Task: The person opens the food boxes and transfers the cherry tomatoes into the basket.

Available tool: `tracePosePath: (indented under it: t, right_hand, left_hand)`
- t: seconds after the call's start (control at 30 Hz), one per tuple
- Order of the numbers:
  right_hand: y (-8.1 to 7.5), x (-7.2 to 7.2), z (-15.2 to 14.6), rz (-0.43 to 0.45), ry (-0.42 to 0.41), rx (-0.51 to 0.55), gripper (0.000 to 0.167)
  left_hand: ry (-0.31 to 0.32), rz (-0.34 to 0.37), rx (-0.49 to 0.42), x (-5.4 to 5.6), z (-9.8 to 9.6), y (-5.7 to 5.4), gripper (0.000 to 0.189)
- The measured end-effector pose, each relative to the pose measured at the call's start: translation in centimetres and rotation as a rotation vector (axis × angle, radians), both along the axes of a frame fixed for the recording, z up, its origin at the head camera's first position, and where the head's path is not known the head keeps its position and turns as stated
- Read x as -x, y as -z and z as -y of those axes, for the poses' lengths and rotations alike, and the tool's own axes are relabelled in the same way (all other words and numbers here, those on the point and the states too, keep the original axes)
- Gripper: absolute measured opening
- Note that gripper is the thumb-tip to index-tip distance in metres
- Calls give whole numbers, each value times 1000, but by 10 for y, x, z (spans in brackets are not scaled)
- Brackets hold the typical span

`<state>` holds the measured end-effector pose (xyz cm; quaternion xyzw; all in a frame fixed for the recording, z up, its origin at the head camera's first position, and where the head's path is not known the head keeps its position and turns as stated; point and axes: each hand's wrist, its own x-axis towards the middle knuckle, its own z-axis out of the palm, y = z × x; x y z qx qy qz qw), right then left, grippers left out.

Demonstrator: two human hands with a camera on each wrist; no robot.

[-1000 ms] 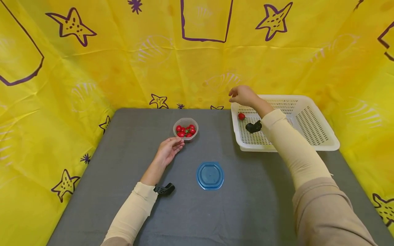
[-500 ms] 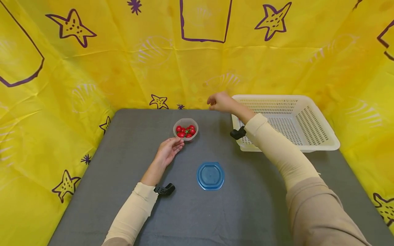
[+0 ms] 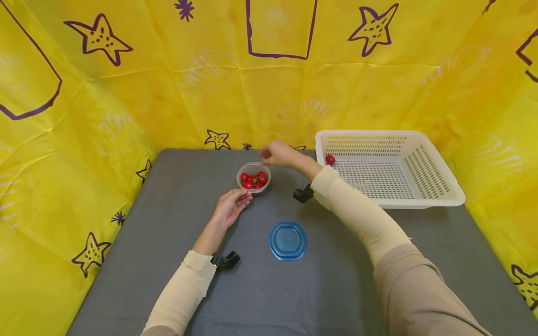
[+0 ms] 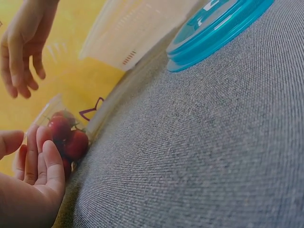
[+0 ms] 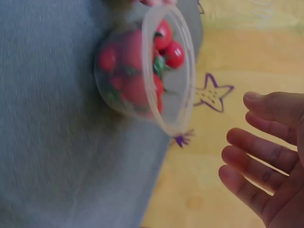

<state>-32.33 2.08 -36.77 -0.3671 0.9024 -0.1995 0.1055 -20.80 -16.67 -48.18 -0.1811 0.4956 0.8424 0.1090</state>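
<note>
A clear plastic container (image 3: 253,164) holding several cherry tomatoes (image 3: 257,179) with green stems stands toward the back of the table. My left hand (image 3: 231,205) is at its near side, relaxed fingertips right against the wall; in the left wrist view the thumb stays apart from the fingers (image 4: 53,164). Above the container's far right edge hovers my right hand (image 3: 280,154), nothing held between its loosely bent fingers. The right wrist view shows that hand (image 5: 275,156) spread beside the container's rim (image 5: 151,71). One more cherry tomato (image 3: 330,159) lies in a white basket (image 3: 441,182).
A blue lid (image 3: 287,241) lies flat on the grey tabletop (image 3: 260,298), in front of the container. The basket stands at the back right. Yellow patterned cloth (image 3: 269,102) hangs behind the table and along both sides.
My right hand has moved left and a little down, from over the basket's left edge to the container. The left hand, container, lid and basket have stayed put.
</note>
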Motion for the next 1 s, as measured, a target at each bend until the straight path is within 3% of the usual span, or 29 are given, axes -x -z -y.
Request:
tracePosePath:
  t: [0.47, 1.0]
  right_hand:
    - [30, -11, 43, 92, -5, -6, 28]
    - [56, -17, 59, 13, 74, -22, 31]
  left_hand:
    - [6, 24, 5, -3, -2, -1, 9]
    - [32, -21, -5, -1, 0, -1, 13]
